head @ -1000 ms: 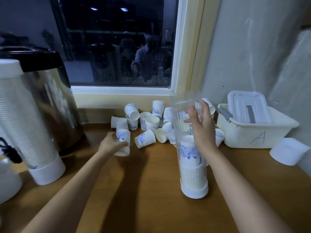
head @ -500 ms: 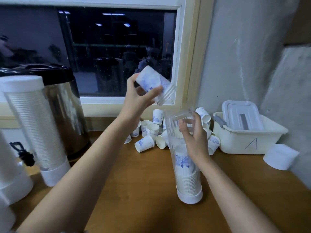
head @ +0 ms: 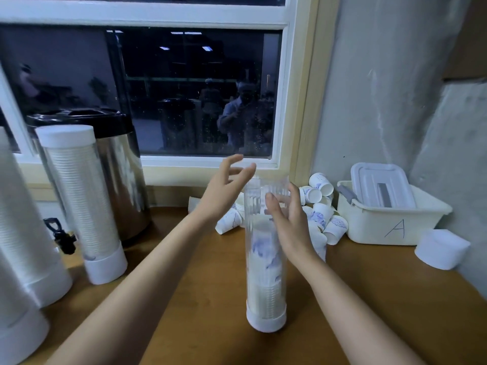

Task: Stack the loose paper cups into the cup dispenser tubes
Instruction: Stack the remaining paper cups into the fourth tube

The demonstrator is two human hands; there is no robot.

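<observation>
At the table, left hand hovers spread near the tube; right hand clasps it; kept upright and steady, cups should nest squarely.

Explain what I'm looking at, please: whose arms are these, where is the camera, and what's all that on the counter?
No machine here: these are a person's two bare arms, filmed by a wide-angle camera worn on the head, looking down. The right hand holds a clear dispenser tube, partly filled with stacked cups, standing on the wooden counter. The left hand is open and empty beside the tube's mouth. Loose paper cups lie piled behind it. A white bin marked A sits to the right; filled dispensers and a metal urn stand to the left.
</observation>
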